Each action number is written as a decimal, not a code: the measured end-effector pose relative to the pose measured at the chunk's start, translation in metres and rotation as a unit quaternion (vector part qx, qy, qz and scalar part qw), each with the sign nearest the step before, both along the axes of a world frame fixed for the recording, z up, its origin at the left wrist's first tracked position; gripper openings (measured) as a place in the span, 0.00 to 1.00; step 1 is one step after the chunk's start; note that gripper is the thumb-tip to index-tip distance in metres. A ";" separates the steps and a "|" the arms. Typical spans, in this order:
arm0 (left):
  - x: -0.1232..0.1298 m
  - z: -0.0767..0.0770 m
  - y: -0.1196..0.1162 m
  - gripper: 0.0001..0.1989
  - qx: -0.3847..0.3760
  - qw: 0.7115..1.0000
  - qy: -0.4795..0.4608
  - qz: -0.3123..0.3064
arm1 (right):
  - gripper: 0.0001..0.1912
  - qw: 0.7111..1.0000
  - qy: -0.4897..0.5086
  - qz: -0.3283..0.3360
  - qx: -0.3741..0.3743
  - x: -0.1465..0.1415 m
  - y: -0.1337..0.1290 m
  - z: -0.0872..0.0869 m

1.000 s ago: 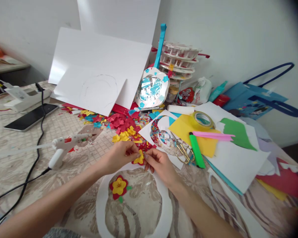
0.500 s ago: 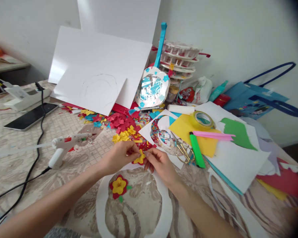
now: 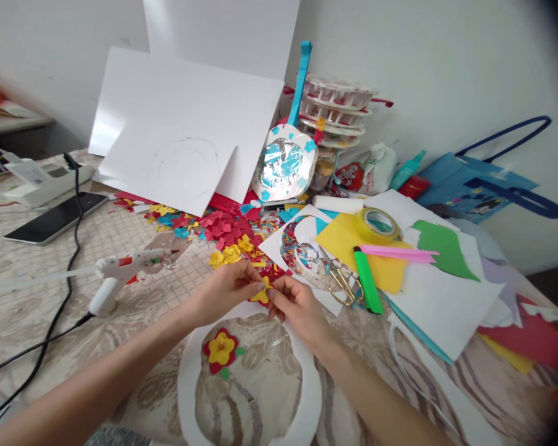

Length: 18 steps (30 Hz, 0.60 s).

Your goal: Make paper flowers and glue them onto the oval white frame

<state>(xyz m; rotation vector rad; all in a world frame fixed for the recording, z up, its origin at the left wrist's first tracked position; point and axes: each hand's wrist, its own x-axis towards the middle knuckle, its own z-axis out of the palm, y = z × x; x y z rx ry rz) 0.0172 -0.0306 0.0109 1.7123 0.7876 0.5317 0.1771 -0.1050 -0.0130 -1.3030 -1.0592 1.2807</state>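
Observation:
Between my two hands is a yellow-and-red paper flower [image 3: 261,295], just above the top of a white paper ring [image 3: 189,371]. My left hand [image 3: 230,290] pinches its left side with thumb and forefinger. On its right side, my right hand [image 3: 294,303] grips a petal edge in the fingertips; part of the flower is hidden behind the fingers. A second red flower with a yellow centre [image 3: 221,350] and small green leaves lies inside the ring's opening, at its upper left.
A glue gun [image 3: 116,272] with its cord lies to the left, near a phone [image 3: 56,218]. Cut paper flowers [image 3: 223,228] are heaped behind my hands. Gold scissors [image 3: 345,282], a green marker [image 3: 367,282] and a tape roll [image 3: 376,224] sit to the right. White boards [image 3: 190,111] lean behind.
Both hands stay at the flower, with only slight shifts of the fingers on its petals. The whole view has drifted a few pixels.

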 end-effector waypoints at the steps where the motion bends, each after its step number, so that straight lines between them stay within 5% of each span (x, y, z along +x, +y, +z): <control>1: 0.000 -0.002 0.001 0.10 -0.016 1.000 -0.019 0.005 | 0.12 1.000 0.002 -0.003 0.001 0.000 0.000 0.000; 18: 0.002 -0.013 -0.004 0.22 -0.080 0.994 -0.067 0.026 | 0.09 1.000 -0.009 -0.016 0.001 -0.002 0.000 -0.001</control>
